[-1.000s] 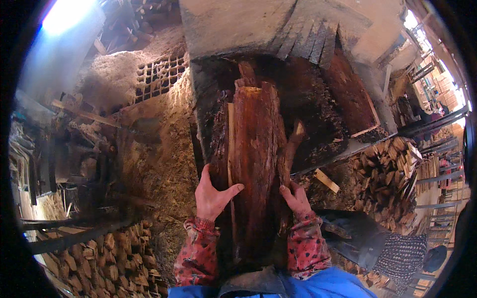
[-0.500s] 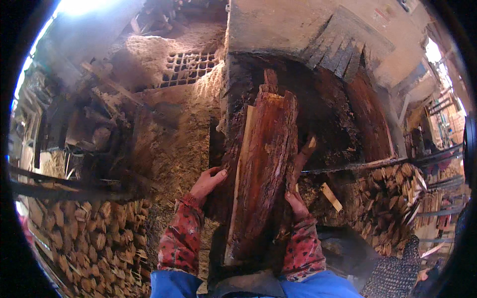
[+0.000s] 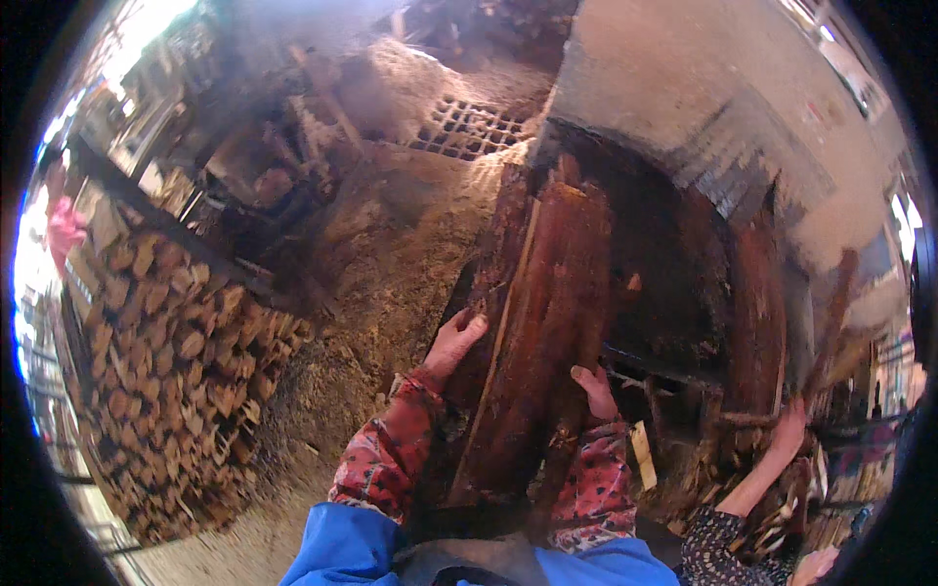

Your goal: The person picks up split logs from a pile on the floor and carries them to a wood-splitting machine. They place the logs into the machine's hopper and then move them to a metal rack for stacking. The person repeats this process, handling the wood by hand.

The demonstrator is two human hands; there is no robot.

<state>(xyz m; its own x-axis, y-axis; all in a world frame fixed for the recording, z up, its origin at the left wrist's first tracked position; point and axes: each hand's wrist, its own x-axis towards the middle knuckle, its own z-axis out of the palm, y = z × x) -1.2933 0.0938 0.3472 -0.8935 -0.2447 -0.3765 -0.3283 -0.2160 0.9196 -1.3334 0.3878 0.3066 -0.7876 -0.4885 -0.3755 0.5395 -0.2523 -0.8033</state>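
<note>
In front of me lies a stack of long bark-covered wood slabs point(image 3: 552, 293), dark reddish-brown, with a pale sawn edge along the left side. My left hand point(image 3: 457, 344) grips the stack's left side, thumb uppermost; its other fingers are partly hidden. On the opposite side, my right hand point(image 3: 598, 393) holds the stack with its thumb raised and its fingers mostly out of sight. Red patterned sleeves cover both my forearms. A pale wood strip point(image 3: 643, 455) sits just right of my right hand.
At right a co-worker's bare arm point(image 3: 767, 464) reaches up to a long brown piece of wood point(image 3: 833, 308). Split wood pieces point(image 3: 176, 361) are piled at left. Beyond the slabs are a metal grate point(image 3: 469, 127) and a dark opening point(image 3: 664, 264) beneath a pale panel point(image 3: 664, 68).
The view has swung, shifting the scene rightward and tilting it. The co-worker's arm has come into view at right with a piece of wood. Both my hands remain at the slabs.
</note>
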